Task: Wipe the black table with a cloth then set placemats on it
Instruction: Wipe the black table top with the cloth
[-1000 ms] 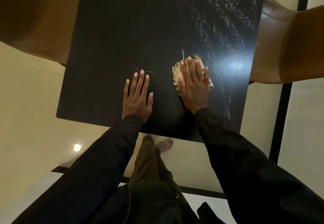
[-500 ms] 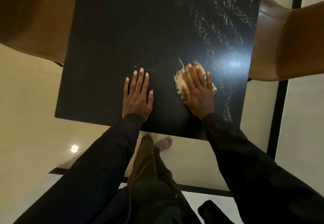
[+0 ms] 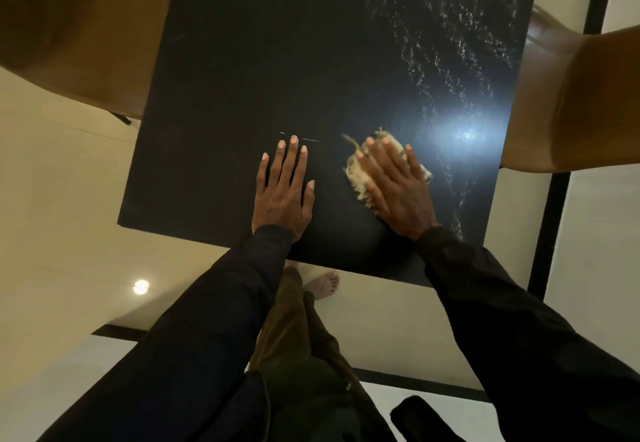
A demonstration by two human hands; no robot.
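The black table [image 3: 277, 61] fills the upper middle of the head view, with wet streaks glinting on its right half. My right hand [image 3: 398, 185] lies flat on a small cream frayed cloth [image 3: 356, 178], pressing it onto the table near the front right. The cloth is mostly hidden under my fingers. My left hand [image 3: 284, 189] rests flat on the table to the left of the cloth, fingers together, holding nothing. No placemats are in view.
A brown chair [image 3: 581, 95] stands against the table's right side and another brown chair [image 3: 69, 33] at the left. My bare foot [image 3: 322, 284] is on the cream floor just under the table's front edge.
My right hand has slid the cloth toward the right and slightly toward me over the table. My left hand has stayed in place.
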